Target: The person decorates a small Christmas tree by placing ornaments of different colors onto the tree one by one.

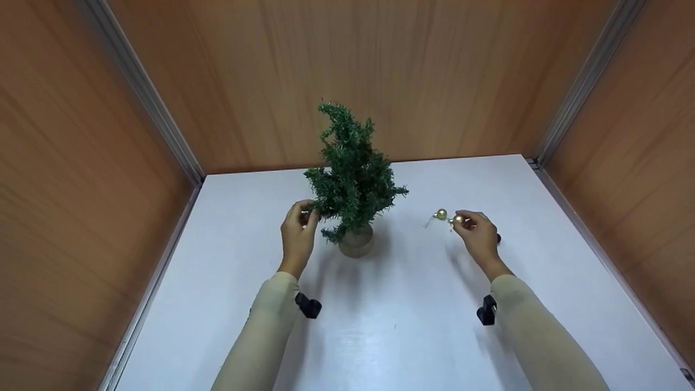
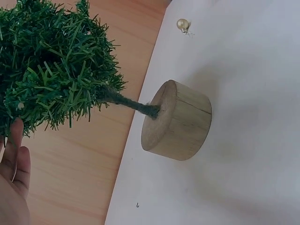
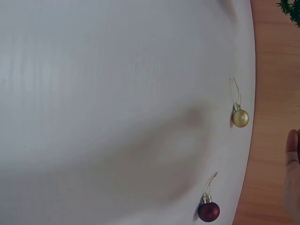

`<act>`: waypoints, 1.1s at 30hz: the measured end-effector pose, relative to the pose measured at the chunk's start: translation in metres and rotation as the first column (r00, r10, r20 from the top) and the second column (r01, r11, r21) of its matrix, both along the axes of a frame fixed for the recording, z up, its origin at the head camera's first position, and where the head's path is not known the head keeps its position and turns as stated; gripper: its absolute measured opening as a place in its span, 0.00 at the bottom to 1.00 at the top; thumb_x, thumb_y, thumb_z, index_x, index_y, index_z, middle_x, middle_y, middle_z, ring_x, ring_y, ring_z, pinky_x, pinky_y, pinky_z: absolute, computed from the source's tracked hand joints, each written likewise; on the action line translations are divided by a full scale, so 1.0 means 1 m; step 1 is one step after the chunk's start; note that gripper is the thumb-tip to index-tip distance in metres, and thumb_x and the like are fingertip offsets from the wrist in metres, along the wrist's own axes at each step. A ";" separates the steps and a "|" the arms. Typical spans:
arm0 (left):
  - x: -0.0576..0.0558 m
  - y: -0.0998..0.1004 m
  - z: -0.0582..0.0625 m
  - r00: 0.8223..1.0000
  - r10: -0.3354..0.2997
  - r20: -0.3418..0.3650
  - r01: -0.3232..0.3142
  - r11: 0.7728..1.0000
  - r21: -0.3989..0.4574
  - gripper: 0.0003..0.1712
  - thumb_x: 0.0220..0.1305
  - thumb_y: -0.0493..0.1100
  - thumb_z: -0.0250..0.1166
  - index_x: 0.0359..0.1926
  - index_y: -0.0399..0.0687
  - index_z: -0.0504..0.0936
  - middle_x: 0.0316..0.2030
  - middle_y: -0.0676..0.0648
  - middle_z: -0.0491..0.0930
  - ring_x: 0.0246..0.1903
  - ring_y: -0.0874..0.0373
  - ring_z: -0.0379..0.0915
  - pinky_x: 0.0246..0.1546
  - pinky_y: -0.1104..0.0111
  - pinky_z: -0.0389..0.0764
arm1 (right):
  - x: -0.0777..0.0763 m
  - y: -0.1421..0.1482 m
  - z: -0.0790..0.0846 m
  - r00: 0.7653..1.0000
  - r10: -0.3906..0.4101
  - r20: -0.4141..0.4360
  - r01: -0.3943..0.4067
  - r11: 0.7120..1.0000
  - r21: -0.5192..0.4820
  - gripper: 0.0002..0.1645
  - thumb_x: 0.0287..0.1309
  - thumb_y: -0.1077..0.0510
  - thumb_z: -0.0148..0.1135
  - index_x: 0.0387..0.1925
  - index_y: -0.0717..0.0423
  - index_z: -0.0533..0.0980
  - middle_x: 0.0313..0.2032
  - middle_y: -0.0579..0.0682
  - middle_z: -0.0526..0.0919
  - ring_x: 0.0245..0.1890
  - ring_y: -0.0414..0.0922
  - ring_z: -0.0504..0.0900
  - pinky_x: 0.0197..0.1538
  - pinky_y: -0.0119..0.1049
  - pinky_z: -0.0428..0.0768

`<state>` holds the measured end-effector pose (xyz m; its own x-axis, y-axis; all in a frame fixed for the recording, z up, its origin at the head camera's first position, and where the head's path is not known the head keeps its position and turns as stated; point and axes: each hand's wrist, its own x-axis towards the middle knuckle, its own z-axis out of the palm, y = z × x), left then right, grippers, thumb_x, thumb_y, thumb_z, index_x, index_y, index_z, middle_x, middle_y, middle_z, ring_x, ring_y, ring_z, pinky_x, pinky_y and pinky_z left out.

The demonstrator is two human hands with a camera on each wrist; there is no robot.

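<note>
A small artificial Christmas tree [image 1: 355, 179] stands upright on a round wooden base [image 2: 180, 124]. At its lower left side is my left hand [image 1: 297, 231], pinching a branch; the fingertips partly disappear in the foliage. My right hand [image 1: 478, 236] holds a gold bauble [image 1: 459, 219] between thumb and fingers, raised above the table to the right of the tree. In the right wrist view only the edge of this hand [image 3: 293, 173] shows, and the held bauble is out of frame. A second gold bauble [image 3: 240, 118], with a string loop, lies on the table.
A dark red bauble [image 3: 208, 212] lies near the gold one, mostly hidden behind the right hand in the head view. The white table [image 1: 374, 336] is enclosed by wood-grain panels [image 1: 434, 81] at the back and both sides.
</note>
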<state>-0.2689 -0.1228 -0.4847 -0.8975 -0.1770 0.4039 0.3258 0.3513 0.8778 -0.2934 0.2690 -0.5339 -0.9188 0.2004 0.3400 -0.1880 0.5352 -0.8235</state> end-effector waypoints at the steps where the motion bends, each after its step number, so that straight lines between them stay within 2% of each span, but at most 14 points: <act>1: 0.000 0.000 0.000 1.000 0.002 -0.001 -0.002 1.000 0.000 0.11 0.73 0.42 0.58 0.53 0.49 0.78 0.45 0.49 0.78 0.39 0.59 0.79 0.41 0.66 0.80 | 0.000 -0.001 0.001 1.000 0.002 -0.003 -0.002 1.000 -0.008 0.16 0.58 0.65 0.66 0.49 0.63 0.82 0.42 0.56 0.82 0.38 0.42 0.78 0.34 0.16 0.74; 6: -0.002 0.001 0.002 1.000 0.002 -0.012 -0.002 1.000 0.005 0.11 0.73 0.42 0.58 0.53 0.49 0.78 0.46 0.49 0.79 0.39 0.58 0.78 0.40 0.65 0.78 | 0.000 -0.003 0.007 1.000 0.004 -0.008 -0.004 1.000 -0.007 0.16 0.59 0.63 0.67 0.49 0.60 0.82 0.44 0.56 0.83 0.38 0.40 0.78 0.34 0.17 0.75; 11: -0.005 0.005 0.004 1.000 -0.007 -0.009 0.007 1.000 -0.011 0.12 0.73 0.43 0.58 0.55 0.50 0.77 0.47 0.49 0.78 0.40 0.59 0.77 0.41 0.65 0.78 | 0.002 -0.002 0.012 1.000 -0.017 0.002 0.017 1.000 0.015 0.16 0.60 0.62 0.67 0.50 0.58 0.82 0.45 0.54 0.83 0.40 0.42 0.79 0.36 0.15 0.74; 19: -0.004 0.004 0.002 1.000 -0.004 -0.013 0.005 1.000 0.022 0.12 0.73 0.43 0.58 0.54 0.50 0.78 0.46 0.49 0.78 0.41 0.58 0.77 0.43 0.65 0.78 | 0.003 -0.002 0.017 1.000 0.009 0.003 -0.009 1.000 -0.003 0.16 0.59 0.63 0.66 0.50 0.61 0.81 0.45 0.58 0.83 0.39 0.42 0.78 0.36 0.16 0.75; 33: -0.003 0.006 0.000 1.000 -0.013 -0.011 0.014 0.998 0.059 0.10 0.73 0.42 0.58 0.52 0.50 0.78 0.45 0.49 0.79 0.41 0.58 0.78 0.43 0.65 0.79 | 0.009 -0.008 0.029 1.000 0.011 -0.009 -0.012 1.000 -0.023 0.16 0.59 0.62 0.67 0.50 0.58 0.82 0.44 0.51 0.82 0.38 0.41 0.79 0.36 0.18 0.76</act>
